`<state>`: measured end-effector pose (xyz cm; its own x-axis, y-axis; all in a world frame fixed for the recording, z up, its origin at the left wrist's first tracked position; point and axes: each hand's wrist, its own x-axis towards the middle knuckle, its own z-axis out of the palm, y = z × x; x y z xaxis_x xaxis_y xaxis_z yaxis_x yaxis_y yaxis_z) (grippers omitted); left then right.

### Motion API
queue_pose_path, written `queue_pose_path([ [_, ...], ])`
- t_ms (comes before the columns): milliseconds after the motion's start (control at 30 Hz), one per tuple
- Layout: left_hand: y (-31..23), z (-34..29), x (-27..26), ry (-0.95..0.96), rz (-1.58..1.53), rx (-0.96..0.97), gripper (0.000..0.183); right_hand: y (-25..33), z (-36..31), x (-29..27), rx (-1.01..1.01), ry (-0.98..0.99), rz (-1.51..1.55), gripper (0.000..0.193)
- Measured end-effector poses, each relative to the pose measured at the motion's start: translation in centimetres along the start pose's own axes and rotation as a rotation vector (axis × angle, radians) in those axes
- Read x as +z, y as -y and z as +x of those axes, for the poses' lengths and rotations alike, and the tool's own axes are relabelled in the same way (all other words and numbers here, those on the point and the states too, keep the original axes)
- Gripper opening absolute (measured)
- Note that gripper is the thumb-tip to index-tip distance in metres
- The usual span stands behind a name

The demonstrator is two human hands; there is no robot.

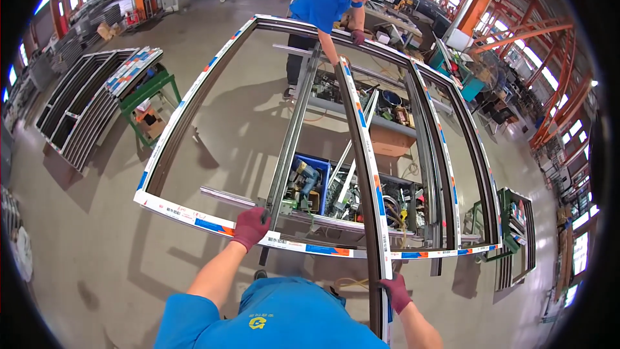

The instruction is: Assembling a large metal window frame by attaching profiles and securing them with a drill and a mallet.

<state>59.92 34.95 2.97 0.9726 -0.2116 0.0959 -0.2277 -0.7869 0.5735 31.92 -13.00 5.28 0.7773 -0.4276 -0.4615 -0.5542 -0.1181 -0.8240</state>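
A large window frame (210,218) with white, blue and orange protective film lies across a metal stand. My left hand (252,227), in a maroon glove, is closed over its near rail. A long profile bar (365,148) with the same film slants over the frame and reaches past the near rail toward my body. My right hand (395,292), also gloved, grips the near end of this bar from its right side; some fingers are hidden. At the far side a co-worker (329,6) in a blue shirt has one hand at the bar's far end and a gloved hand on the far rail.
Beneath the frame, a shelf holds a blue bin (311,184) with a power drill, along with metal parts. Stacked frames (84,100) stand at the left beside a green stand (152,103). Another green rack (510,220) is at the right. Orange columns rise behind.
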Motion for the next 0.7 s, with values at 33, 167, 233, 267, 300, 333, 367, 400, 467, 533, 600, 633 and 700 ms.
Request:
queue_pose_path([
  [33, 0.1, 0.0, 0.1, -0.005, -0.003, -0.001, 0.023, 0.4, 0.7, 0.1, 0.018, 0.023, 0.072, 0.038],
  [167, 0.5, -0.4, 0.1, -0.007, 0.011, 0.005, 0.024, 5.1, 1.4, 1.8, 0.073, 0.038, 0.256, 0.049],
  [233, 0.1, -0.7, 0.1, -0.013, 0.019, 0.008, 0.024, 8.5, 1.9, 2.5, 0.081, -0.014, 0.221, 0.045],
  [267, 0.1, -0.4, -0.1, -0.002, 0.008, 0.002, 0.025, 9.6, 2.7, 2.7, 0.079, -0.012, 0.218, 0.045],
  [300, 0.1, -0.2, -0.3, 0.009, -0.003, -0.003, 0.025, 10.5, 3.5, 2.9, 0.098, 0.012, 0.257, 0.042],
  [333, 0.2, -0.3, -0.2, 0.008, -0.004, -0.003, 0.025, 10.7, 4.1, 2.8, 0.12, 0.033, 0.295, 0.04],
  [367, 0.3, -0.1, 0.1, 0.003, 0.003, -0.004, 0.026, 10.4, 6.2, 2.6, 0.049, 0.067, 0.141, 0.031],
  [400, 0.4, 0.3, 0.3, -0.004, 0.011, -0.004, 0.027, 9.9, 7.6, 2.4, 0.044, 0.065, 0.14, 0.031],
  [467, 0.2, 0.4, -0.2, 0.025, 0.01, -0.017, 0.027, 10.8, 9.3, 3.2, 0.038, 0.095, 0.316, 0.027],
  [533, 0.0, 1.1, 0.0, 0.057, 0.002, -0.01, 0.028, 9.3, 13.8, 2.4, -0.028, 0.08, 0.146, 0.026],
  [600, 0.3, 1.9, 1.6, -0.057, 0.006, 0.059, 0.029, 7.3, 17.0, 1.5, -0.081, 0.062, 0.233, 0.025],
  [633, 1.8, 0.0, 1.1, -0.075, 0.028, -0.004, 0.029, 16.6, 12.6, 6.0, 0.082, 0.171, 0.263, 0.021],
  [700, 0.9, 0.3, 0.5, -0.008, 0.017, -0.014, 0.031, 18.8, 12.2, 7.3, -0.002, 0.099, 0.263, 0.018],
])
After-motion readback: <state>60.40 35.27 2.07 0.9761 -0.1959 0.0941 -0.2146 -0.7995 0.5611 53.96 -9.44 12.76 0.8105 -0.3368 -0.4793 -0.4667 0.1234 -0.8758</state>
